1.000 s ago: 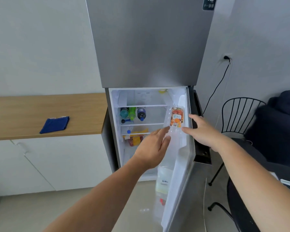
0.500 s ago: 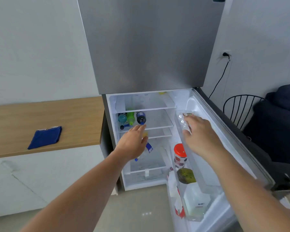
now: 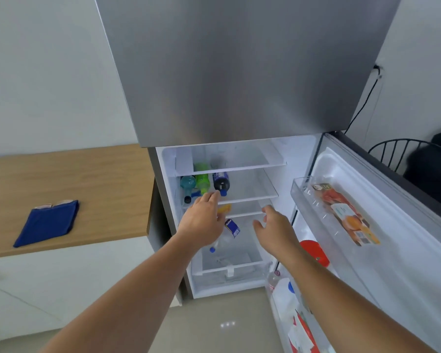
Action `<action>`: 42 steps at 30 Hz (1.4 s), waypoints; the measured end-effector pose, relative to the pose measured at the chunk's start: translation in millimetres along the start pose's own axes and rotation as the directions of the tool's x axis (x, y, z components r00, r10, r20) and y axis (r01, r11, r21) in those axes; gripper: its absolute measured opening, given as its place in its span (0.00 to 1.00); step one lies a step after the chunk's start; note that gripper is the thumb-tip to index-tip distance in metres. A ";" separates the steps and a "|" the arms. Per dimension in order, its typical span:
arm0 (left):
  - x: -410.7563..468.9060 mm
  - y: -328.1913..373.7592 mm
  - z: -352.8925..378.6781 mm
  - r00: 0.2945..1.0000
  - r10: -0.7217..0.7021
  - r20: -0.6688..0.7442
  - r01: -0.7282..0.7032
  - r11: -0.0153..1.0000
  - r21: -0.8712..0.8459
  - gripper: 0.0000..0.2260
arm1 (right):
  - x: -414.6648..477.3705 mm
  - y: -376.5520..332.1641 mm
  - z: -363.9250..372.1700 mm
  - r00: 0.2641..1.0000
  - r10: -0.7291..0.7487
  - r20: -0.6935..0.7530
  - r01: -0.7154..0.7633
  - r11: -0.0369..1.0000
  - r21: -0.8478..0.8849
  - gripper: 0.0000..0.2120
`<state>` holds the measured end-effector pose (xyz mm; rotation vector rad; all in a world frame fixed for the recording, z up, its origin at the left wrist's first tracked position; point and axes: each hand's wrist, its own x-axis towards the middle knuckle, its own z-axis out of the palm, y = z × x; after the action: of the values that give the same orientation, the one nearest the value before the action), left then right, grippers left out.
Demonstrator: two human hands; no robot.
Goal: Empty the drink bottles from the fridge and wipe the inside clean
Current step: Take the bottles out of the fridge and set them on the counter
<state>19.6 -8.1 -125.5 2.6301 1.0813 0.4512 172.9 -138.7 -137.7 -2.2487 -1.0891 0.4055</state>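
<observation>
- Three drink bottles lie on their sides on the middle shelf (image 3: 252, 191) of the fridge (image 3: 299, 159), caps toward the camera: a teal bottle (image 3: 187, 183), a green bottle (image 3: 202, 178) and a dark bottle (image 3: 221, 182) with a blue cap. Their labels are too blurred to read.
- One clear bottle (image 3: 230, 231) with a dark blue label lies slanted lower in the fridge, half hidden behind the left hand (image 3: 201, 220). The writing on its label cannot be made out.
- A yellow item (image 3: 224, 208) shows just past the left hand; most of it is covered, and what it is cannot be told.
- The left hand reaches in with fingers straight and close together, tips just beside the dark bottle's cap, holding nothing. Whether they touch it cannot be told.
- The right hand (image 3: 275, 228) hovers before the lower shelves, fingers loosely spread, holding nothing.
- In the upper door bin (image 3: 301, 197) lies a clear bottle with an orange-and-red label (image 3: 346, 215); its print is too small to read.
- A red lid (image 3: 315, 252) is partly covered by the right forearm, and the door's lower contents are cut off at the frame edge.
- A folded blue cloth (image 3: 47, 222) lies on the wooden desk (image 3: 107, 174), left of the fridge.
</observation>
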 end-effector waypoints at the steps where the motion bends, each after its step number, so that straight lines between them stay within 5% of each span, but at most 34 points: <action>1: 10.3 -3.1 8.3 1.000 -0.015 -0.002 0.015 1.000 0.003 0.28 | 15.6 2.0 8.4 1.000 -0.005 0.000 0.005 1.000 0.006 0.21; 12: 102.7 -48.3 108.8 0.986 -0.153 0.061 0.154 0.988 -0.010 0.28 | 146.7 19.8 85.1 0.999 -0.027 0.018 0.027 1.000 -0.001 0.13; 17: 129.9 -78.8 139.1 0.983 -0.165 0.080 0.164 0.986 0.016 0.29 | 189.2 31.7 108.9 0.998 -0.057 0.024 0.058 0.998 -0.031 0.22; 42: 173.7 -127.6 179.6 0.958 -0.207 0.198 0.230 0.968 -0.100 0.31 | 246.0 38.7 170.0 0.996 -0.020 0.082 0.013 0.997 0.079 0.19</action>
<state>124.0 182.2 -303.4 2.3575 1.2231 0.2118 262.1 101.6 -296.7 -2.1695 -1.1137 0.5294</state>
